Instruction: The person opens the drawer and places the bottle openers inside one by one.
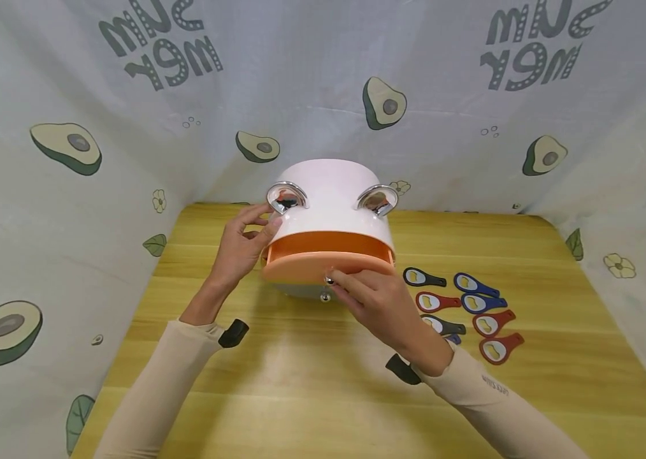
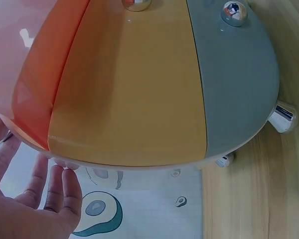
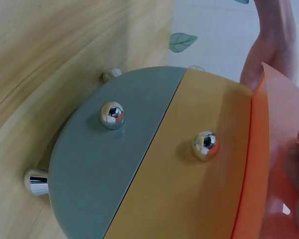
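Note:
A rounded white cabinet [image 1: 329, 191] with two chrome eye-shaped pieces stands on the table. Its top orange drawer [image 1: 294, 266] is pulled partway out, and the part of its inside that shows looks bare. My right hand [image 1: 383, 306] pinches the small chrome knob at the middle of that drawer front. On the cabinet's left side, my left hand [image 1: 243, 242] rests with fingers apart and loosely bent, touching the shell. Below, the yellow drawer [image 2: 134, 89] and the grey-blue drawer [image 3: 124, 149] are closed, each with a round chrome knob.
Several bottle openers [image 1: 429, 301] in black, blue and red lie on the wooden table [image 1: 311, 395] to the right, some partly behind my right forearm. Short chrome feet [image 3: 37, 181] carry the cabinet. A curtain [image 1: 311, 76] with avocado prints hangs behind and at both sides.

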A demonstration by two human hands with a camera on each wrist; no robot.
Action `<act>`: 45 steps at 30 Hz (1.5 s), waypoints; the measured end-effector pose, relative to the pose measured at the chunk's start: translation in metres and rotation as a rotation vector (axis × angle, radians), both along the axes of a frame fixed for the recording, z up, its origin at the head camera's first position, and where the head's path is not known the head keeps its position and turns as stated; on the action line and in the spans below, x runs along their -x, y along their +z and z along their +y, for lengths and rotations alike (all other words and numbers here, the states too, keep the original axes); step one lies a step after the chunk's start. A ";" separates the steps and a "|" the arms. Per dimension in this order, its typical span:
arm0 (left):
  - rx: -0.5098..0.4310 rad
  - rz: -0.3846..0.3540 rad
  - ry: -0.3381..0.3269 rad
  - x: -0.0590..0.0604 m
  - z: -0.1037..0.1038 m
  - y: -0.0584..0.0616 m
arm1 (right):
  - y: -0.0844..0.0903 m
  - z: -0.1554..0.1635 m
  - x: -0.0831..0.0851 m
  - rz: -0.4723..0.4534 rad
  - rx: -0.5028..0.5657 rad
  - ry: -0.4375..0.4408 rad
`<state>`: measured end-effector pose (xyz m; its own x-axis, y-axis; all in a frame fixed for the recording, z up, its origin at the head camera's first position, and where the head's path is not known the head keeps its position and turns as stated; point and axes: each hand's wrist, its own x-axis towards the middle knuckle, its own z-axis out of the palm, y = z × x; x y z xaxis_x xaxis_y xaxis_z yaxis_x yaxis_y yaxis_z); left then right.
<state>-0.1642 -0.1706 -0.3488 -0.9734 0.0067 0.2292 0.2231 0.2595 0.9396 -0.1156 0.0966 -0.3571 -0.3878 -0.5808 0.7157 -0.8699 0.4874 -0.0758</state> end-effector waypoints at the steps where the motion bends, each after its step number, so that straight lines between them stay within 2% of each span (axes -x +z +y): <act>1: -0.003 0.003 0.000 0.000 0.000 0.000 | 0.001 0.000 -0.002 -0.007 -0.003 0.000; 7: -0.009 0.014 -0.001 0.000 0.000 0.000 | 0.001 0.000 -0.011 -0.005 0.006 -0.004; 12: -0.005 0.015 0.001 0.000 0.001 0.000 | 0.000 0.000 -0.015 0.036 0.025 0.005; 23: -0.003 0.014 0.007 0.000 0.002 0.000 | 0.000 0.003 -0.025 0.025 0.018 0.037; 29: -0.017 0.017 0.006 -0.002 0.003 0.000 | 0.000 0.004 -0.030 -0.015 0.002 0.042; 45: -0.012 0.008 0.016 -0.002 0.003 0.001 | -0.003 0.004 -0.032 -0.022 0.000 0.023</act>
